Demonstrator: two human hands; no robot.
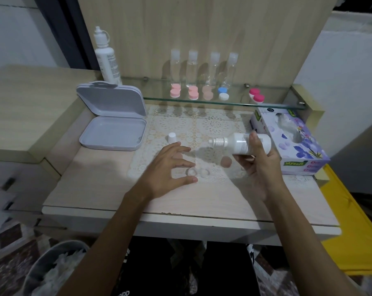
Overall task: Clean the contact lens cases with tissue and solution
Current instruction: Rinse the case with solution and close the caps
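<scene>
Solution bottle (242, 144) in our right hand (259, 167) lies nearly on its side above the desk (95, 189), its uncapped nozzle pointing toward nine o'clock, our fingers and thumb wrapped around its white body. Our left hand (170, 167) hovers spread over the lace mat (202, 129), fingers straight and apart, holding nothing; whether the fingertips touch the mat we cannot tell. Just past those fingertips, toward three o'clock, sits the open contact lens case (196, 172), its two clear wells side by side and rather blurred. A peach-coloured cap (226, 161) lies at about one o'clock from the case, below the bottle, and a second cap seems to lie under our left fingers, though motion blur makes that unsure. The bottle's white cap (172, 138) stands on the mat at twelve o'clock from our left hand. An open grey box (112, 116) rests at ten o'clock, and a tissue box (291, 142) at three o'clock, just behind our right hand. On the glass shelf (151, 99) at twelve o'clock stand four clear bottles (204, 69) with a row of coloured lens cases (193, 92) before them, and a tall white bottle (107, 58) stands at the shelf's left end.
</scene>
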